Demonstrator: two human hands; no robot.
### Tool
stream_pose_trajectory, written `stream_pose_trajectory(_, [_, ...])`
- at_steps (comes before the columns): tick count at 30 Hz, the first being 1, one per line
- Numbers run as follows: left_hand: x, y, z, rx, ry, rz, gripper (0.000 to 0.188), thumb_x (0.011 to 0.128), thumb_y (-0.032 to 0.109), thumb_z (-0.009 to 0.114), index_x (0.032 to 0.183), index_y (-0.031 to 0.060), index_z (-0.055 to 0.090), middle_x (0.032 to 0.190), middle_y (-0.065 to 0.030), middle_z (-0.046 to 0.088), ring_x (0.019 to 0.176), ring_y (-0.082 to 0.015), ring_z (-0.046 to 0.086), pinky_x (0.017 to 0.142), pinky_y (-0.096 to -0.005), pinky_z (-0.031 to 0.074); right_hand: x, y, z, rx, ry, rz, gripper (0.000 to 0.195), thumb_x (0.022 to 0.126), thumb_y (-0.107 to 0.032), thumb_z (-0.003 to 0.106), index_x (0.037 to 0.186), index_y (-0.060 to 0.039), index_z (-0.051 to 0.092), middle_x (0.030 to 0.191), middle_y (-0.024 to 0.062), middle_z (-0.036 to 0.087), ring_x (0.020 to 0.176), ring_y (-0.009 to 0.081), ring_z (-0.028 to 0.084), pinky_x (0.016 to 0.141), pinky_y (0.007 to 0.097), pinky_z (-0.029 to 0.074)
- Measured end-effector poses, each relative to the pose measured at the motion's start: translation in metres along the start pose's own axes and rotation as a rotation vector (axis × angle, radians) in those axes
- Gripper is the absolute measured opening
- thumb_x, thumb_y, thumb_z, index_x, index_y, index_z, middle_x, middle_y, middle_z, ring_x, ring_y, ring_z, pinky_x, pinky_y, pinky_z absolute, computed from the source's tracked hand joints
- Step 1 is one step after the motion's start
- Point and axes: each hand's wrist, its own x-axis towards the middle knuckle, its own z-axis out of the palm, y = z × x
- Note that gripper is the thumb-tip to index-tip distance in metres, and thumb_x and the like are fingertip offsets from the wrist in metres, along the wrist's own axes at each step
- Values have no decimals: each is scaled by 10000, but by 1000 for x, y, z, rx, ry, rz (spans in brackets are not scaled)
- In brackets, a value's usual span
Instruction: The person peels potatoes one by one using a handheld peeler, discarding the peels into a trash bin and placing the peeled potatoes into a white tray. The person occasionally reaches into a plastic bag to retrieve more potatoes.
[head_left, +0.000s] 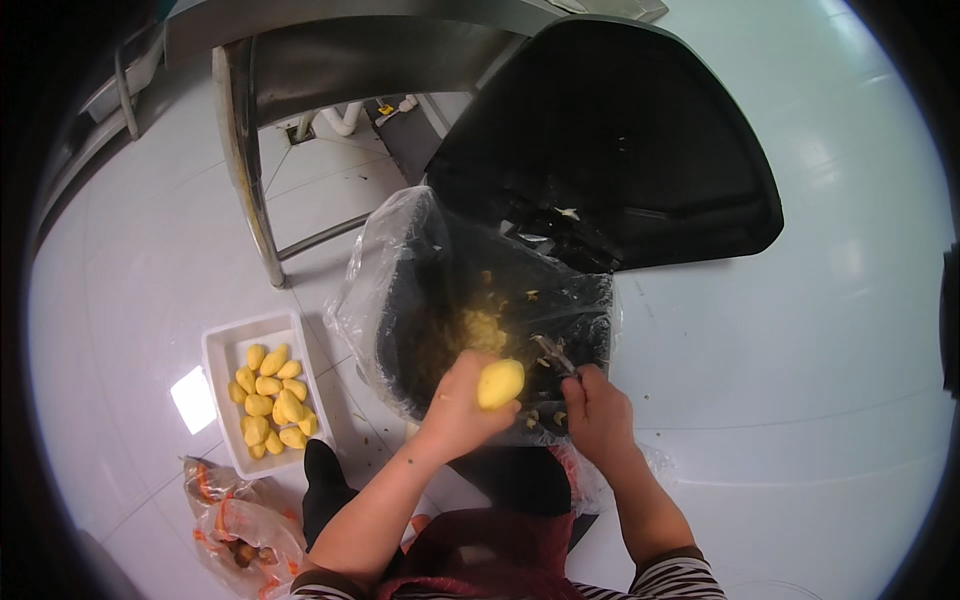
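Observation:
My left hand (465, 401) holds a peeled yellow potato (500, 384) over a black bin lined with a clear plastic bag (375, 300). To its right, my right hand (602, 412) grips a metal peeler (555, 354), its head pointing up and left over the bin, apart from the potato. Peelings (484, 330) lie in the bin, and a few bits cling to the liner. A white plastic tray (306, 352) on the floor at the left holds several peeled potatoes (259, 405).
The bin's black lid (615, 142) stands open behind it. A steel table's leg (251, 180) rises at the back left. Below the tray, a clear plastic bag with orange marks (240, 517) holds unpeeled potatoes (246, 553). Scraps dot the tiled floor (742, 337).

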Motion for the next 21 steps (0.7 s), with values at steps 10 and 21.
stream_pose_trajectory(10, [-4, -8, -2, -279, -111, -12, 438, 755, 63, 729, 1090, 70, 446, 959, -51, 572, 867, -128, 578, 788, -267, 471, 4, 9, 12, -111, 58, 109, 193, 927, -254, 535, 921, -62, 542, 765, 202, 631, 707, 425, 612, 606, 482, 470])
stream_pose_trajectory(21, [-5, -14, -3, -402, -183, -55, 458, 760, 59, 736, 1087, 87, 416, 916, -55, 595, 794, -117, 585, 720, -266, 487, -2, 1, 25, 14, -13, 15, 196, 932, -256, 534, 929, -60, 538, 765, 214, 615, 737, 445, 593, 607, 486, 465])
